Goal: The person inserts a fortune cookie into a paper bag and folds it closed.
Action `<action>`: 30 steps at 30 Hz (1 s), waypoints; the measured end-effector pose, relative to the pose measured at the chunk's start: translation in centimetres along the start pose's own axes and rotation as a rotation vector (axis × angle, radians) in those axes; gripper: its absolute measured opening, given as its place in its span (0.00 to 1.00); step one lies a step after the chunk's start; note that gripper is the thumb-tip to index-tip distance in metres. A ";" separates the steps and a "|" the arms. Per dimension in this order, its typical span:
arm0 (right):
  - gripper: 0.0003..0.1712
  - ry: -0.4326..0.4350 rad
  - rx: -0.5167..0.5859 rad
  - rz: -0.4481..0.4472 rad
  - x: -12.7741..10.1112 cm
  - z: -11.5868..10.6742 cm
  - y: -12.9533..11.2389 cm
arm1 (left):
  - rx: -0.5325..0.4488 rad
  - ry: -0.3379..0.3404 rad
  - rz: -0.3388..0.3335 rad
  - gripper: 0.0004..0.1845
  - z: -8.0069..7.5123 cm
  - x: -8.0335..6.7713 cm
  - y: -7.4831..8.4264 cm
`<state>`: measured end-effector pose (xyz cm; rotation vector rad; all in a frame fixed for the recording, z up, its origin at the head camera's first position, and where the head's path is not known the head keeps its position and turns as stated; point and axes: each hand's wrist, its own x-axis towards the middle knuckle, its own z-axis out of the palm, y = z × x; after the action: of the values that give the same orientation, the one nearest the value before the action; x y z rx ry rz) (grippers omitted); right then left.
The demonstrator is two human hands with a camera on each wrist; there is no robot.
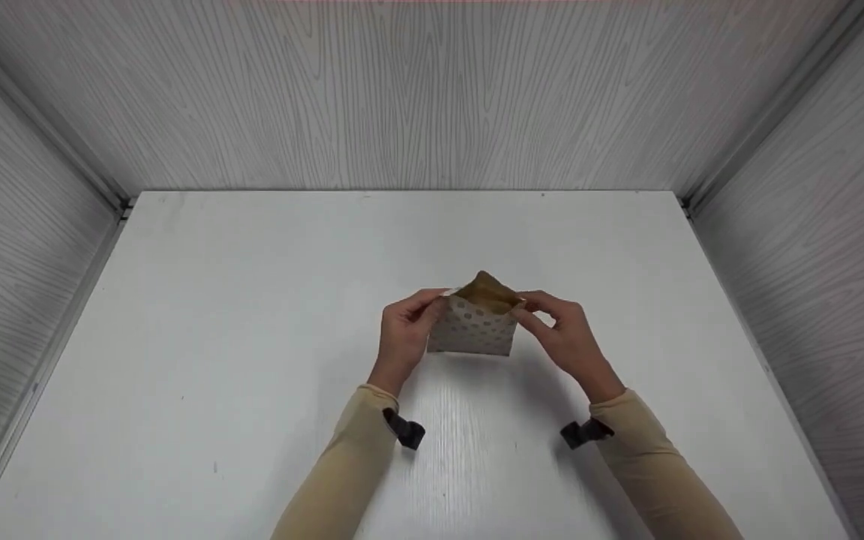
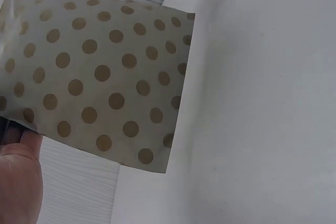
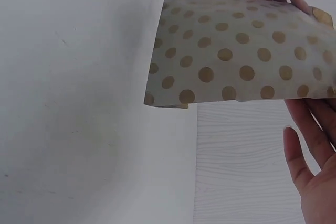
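Note:
A small paper bag (image 1: 472,326) with brown polka dots is held up above the white table, its mouth spread and its brown inside (image 1: 486,292) showing. My left hand (image 1: 404,330) pinches the bag's upper left corner, thumb in front. At the upper right corner, my right hand (image 1: 567,330) holds the rim with its fingertips. The dotted front of the bag (image 2: 102,72) fills much of the left wrist view and hides part of the fingers. In the right wrist view, fingers of the right hand (image 3: 317,182) pass behind the bag's edge (image 3: 247,72).
Both forearms wear tan sleeves (image 1: 346,457), each with a small black wrist camera (image 1: 408,433). The white table (image 1: 214,337) is bounded by a grey wood-grain panel (image 1: 402,97) at the back and side panels (image 1: 814,225) at left and right.

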<state>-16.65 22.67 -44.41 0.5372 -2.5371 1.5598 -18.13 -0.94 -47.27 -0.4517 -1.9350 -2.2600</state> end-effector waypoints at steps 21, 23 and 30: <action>0.08 -0.012 0.094 0.048 -0.1 -0.1 0.1 | 0.042 -0.037 -0.023 0.06 0.2 -0.4 0.0; 0.08 -0.018 0.119 0.062 -0.1 -0.1 0.2 | 0.047 -0.037 -0.023 0.07 0.4 -0.4 0.1; 0.08 -0.062 0.232 0.092 0.0 0.3 0.3 | 0.025 -0.032 -0.057 0.07 0.6 -0.2 0.4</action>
<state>-16.78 22.57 -44.79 0.5058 -2.4721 1.9140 -17.74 -0.39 -46.90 -0.4380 -2.0143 -2.2740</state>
